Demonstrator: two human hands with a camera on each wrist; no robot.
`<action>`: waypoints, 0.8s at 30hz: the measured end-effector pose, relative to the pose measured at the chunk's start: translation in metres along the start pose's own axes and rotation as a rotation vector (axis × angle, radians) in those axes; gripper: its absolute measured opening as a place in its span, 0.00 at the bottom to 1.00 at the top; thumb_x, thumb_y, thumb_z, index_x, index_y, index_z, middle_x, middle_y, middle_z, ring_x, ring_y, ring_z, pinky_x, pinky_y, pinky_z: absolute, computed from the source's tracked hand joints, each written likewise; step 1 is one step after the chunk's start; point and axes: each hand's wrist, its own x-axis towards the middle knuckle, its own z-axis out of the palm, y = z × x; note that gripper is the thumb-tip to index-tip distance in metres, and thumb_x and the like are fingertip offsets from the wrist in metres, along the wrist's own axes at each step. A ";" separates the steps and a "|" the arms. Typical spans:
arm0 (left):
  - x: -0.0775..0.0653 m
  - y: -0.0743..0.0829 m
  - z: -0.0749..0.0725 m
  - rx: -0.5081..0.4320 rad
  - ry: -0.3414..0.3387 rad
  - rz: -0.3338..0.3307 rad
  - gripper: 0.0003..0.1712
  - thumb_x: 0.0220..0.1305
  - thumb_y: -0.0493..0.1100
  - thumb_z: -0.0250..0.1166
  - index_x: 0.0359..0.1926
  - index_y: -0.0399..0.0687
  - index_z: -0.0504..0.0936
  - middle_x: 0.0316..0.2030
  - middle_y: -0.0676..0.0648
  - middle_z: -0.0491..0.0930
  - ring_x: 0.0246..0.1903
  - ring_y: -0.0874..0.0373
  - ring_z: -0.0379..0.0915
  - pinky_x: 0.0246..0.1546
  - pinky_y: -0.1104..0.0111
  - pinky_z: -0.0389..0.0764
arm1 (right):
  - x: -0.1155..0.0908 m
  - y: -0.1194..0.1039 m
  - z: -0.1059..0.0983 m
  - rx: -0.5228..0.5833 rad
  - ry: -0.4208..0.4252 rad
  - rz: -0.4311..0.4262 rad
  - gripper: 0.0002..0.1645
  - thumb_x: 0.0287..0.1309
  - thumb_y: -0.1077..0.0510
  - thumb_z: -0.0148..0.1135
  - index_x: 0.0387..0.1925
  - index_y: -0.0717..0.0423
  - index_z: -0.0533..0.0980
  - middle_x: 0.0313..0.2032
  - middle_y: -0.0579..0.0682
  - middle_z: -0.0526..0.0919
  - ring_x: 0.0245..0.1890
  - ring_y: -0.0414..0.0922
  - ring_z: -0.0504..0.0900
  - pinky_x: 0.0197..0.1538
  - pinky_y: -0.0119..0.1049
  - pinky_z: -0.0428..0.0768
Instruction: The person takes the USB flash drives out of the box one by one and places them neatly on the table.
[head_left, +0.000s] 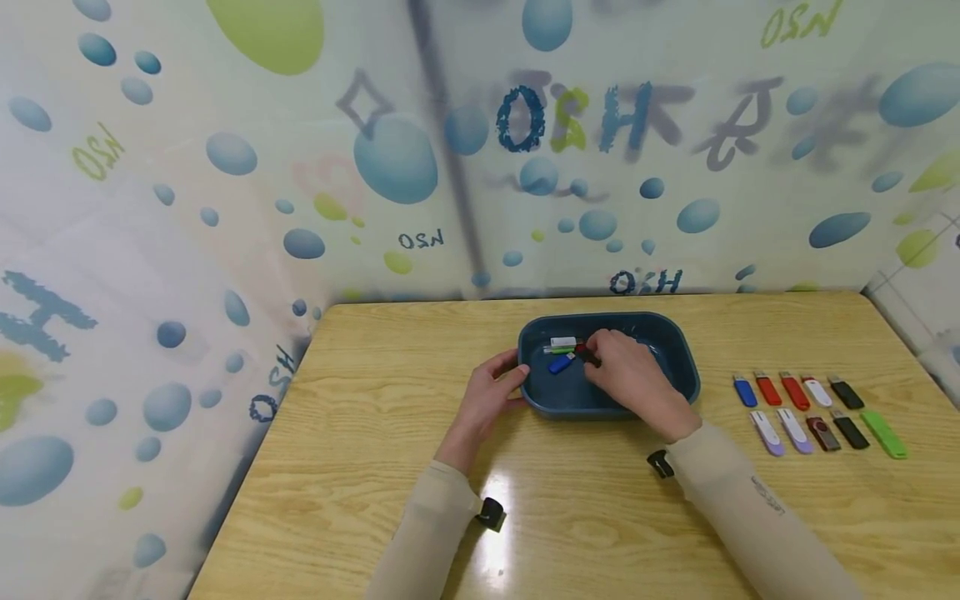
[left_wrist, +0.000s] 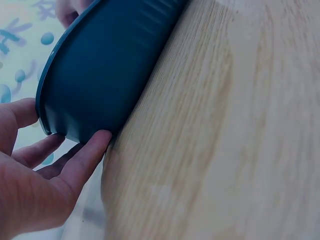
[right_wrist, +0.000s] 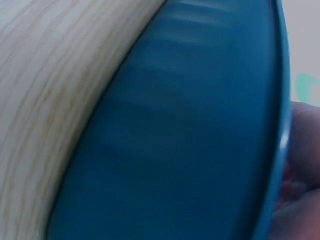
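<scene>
A dark blue plastic tray [head_left: 577,412] with rounded corners stands on the wooden table. At its left end my left hand [head_left: 489,392] holds it, thumb at the rim and fingers against the outer wall [left_wrist: 95,85]. My right hand [head_left: 630,371] reaches over the near side into the tray, its curled fingertips pinching a black USB stick [head_left: 590,357] that they partly cover. Just left of those fingertips lie a white USB stick [head_left: 562,342], a green one [head_left: 558,351] and a blue one [head_left: 561,363]. In the right wrist view the tray wall [right_wrist: 170,130] hides most of that hand.
Right of the tray, two rows of USB sticks lie on the table, among them a blue one [head_left: 745,391], a red one [head_left: 795,392], a white and purple one [head_left: 767,433] and a green one [head_left: 883,434]. A patterned curtain [head_left: 450,208] hangs behind the table [head_left: 360,400].
</scene>
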 end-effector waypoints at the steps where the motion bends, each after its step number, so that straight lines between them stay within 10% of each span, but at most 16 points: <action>1: 0.000 0.000 0.000 0.000 0.000 0.000 0.28 0.76 0.41 0.62 0.72 0.38 0.72 0.67 0.35 0.72 0.56 0.41 0.80 0.47 0.56 0.88 | -0.002 0.001 -0.002 0.005 0.011 -0.004 0.15 0.68 0.60 0.65 0.51 0.67 0.78 0.44 0.60 0.82 0.39 0.52 0.79 0.42 0.49 0.82; 24: 0.001 0.001 0.000 -0.004 -0.009 -0.010 0.29 0.76 0.42 0.63 0.72 0.37 0.72 0.68 0.35 0.71 0.56 0.39 0.79 0.48 0.56 0.88 | -0.047 0.035 -0.047 0.044 0.115 0.074 0.21 0.68 0.59 0.65 0.54 0.71 0.76 0.43 0.62 0.82 0.42 0.55 0.81 0.44 0.53 0.82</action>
